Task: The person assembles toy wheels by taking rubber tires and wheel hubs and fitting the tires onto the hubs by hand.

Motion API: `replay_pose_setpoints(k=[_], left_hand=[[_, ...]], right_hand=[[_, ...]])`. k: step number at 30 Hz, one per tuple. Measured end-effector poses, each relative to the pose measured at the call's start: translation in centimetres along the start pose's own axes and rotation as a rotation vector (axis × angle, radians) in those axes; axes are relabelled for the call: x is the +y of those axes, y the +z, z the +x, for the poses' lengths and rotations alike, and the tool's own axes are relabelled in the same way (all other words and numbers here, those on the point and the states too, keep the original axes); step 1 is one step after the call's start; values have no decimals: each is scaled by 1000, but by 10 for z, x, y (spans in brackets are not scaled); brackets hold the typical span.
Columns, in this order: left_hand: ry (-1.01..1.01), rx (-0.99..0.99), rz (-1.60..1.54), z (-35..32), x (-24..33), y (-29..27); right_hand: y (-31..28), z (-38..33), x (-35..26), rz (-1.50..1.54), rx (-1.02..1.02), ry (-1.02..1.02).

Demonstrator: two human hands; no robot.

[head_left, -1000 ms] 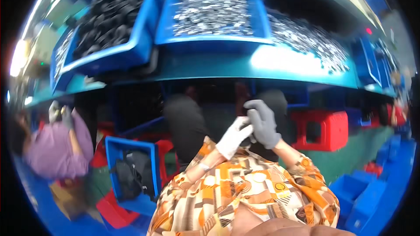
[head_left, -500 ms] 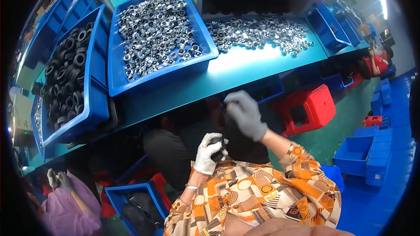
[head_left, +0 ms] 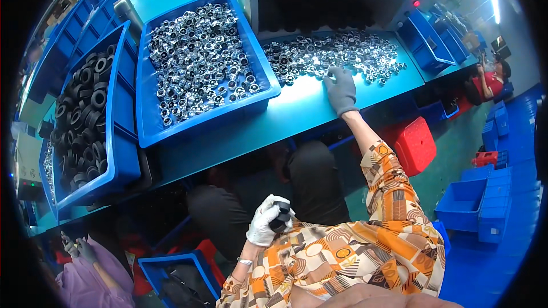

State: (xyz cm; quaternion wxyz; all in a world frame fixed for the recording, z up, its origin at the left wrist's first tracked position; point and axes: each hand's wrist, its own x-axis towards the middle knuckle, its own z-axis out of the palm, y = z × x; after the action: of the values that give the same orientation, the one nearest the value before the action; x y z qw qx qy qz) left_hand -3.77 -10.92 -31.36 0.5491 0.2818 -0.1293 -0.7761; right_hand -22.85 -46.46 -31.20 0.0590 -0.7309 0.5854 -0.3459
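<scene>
Low in front of my lap, my left hand [head_left: 262,223], in a white glove, is closed around black rubber rings [head_left: 279,217]; how many cannot be told. My right hand [head_left: 342,91], gloved in grey, reaches over the lit table, its fingers stretched at the near edge of a heap of small shiny metal rings [head_left: 311,51]. Nothing shows in its fingers. To the left stands a blue tub [head_left: 268,92] full of similar shiny rings. Beside that, a tilted blue tub [head_left: 121,154] holds many thick black rings [head_left: 85,122].
A dark machine opening [head_left: 319,5] lies behind the heap. The teal table [head_left: 222,151] runs across, with a red stool [head_left: 415,145] below it. Blue crates [head_left: 462,202] stand on the floor at right. A person in purple [head_left: 94,279] sits at left, another in red [head_left: 492,82] far right.
My right hand has moved from above my lap, forward and up to the heap of shiny rings. My left hand stays low, tilted a little, still around the black rings.
</scene>
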Motion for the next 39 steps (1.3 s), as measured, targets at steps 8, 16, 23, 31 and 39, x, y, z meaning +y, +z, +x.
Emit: replay_pose_setpoints(k=[8, 16, 23, 31, 39], left_hand=[[-43, 174, 99, 0, -4, 6], [-5, 343, 140, 17, 3, 24], [88, 428, 215, 12, -9, 23], [208, 449, 383, 2, -17, 29], [207, 395, 494, -2, -21, 26]], right_hand=[[-9, -23, 2, -164, -85, -162], [-73, -83, -68, 538, -416, 47], [-101, -197, -121, 891, -933, 114], [-96, -226, -127, 828, -739, -5], [-92, -245, -130, 830, -619, -18]])
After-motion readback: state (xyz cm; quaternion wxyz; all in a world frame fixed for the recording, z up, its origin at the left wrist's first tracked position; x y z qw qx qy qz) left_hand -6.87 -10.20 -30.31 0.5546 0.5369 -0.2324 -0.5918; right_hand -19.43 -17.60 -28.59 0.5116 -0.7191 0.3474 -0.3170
